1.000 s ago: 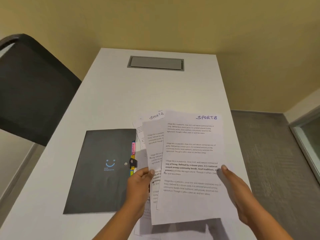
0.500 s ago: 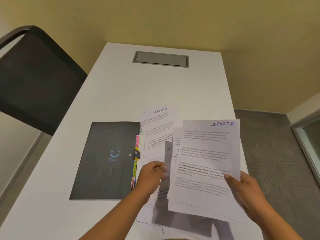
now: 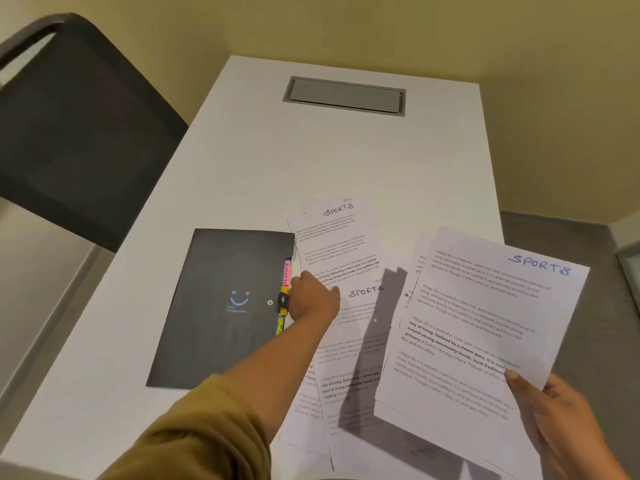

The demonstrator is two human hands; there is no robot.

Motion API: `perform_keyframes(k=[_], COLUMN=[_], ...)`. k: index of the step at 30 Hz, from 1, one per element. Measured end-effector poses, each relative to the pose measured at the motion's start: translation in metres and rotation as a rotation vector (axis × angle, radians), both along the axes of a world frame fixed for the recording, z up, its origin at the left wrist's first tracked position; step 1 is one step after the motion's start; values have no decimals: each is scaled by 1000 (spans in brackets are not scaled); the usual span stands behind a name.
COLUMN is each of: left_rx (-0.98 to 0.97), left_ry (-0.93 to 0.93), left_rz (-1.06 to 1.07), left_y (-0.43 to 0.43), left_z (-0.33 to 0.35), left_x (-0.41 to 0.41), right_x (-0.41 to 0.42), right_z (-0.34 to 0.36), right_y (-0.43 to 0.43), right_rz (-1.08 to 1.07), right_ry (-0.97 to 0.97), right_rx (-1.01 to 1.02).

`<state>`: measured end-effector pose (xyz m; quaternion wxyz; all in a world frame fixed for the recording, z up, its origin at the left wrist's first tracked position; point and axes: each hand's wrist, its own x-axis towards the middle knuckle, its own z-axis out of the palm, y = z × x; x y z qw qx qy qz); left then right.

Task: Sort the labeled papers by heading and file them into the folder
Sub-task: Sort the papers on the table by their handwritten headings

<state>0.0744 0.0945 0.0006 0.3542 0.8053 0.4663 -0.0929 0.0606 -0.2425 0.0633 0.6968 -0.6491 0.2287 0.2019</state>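
Folder (image 3: 221, 306): black, closed, flat.
Left hand (image 3: 313, 299): at folder's right edge by clasp (image 3: 283, 301); grip hidden, cannot tell.
Right hand (image 3: 568, 420): thumb pinching Sports sheaf (image 3: 485, 323), right of folder.
Loose papers (image 3: 339, 237): just right of folder.
Risk: one-handed sheaf fans, slips; opening cover may sweep loose papers.

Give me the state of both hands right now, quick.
Left hand: at the folder edge, grip hidden; cannot tell.
Right hand: holding the Sports papers.
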Motion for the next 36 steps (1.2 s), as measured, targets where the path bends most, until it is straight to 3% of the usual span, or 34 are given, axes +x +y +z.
perform_keyframes(k=[4,10,17,20,23,26,28,32,36], left_rx=[228,253,66,-5,-193,-345,-406,-442,-466], left_ry=[307,343,32,-140,-331,-418,-463,-578,-656], left_rz=[-403,-538,-517,-497,-489,-516,-529,-528,-425], left_y=[-5,2,21,25,27,26,24,22,26], left_z=[-5,-13,0,14,30,54,74,112,130], left_x=[3,-2,-18,-30,-41,-46,-45,-42,-42], right_x=[8,16,20,15,11,12,15,25,27], right_z=[-1,-6,-9,-8,-3,8,12,24,36], right_y=[2,-2,-3,0,2,12,21,38,43], right_rz=[-19,-11,42,138,258,383,381,378,405], right_ry=[-5,1,4,31,38,-62,-120,-165,-174], right_rx=[36,-36,-112,-54,6,-38,51,213,176])
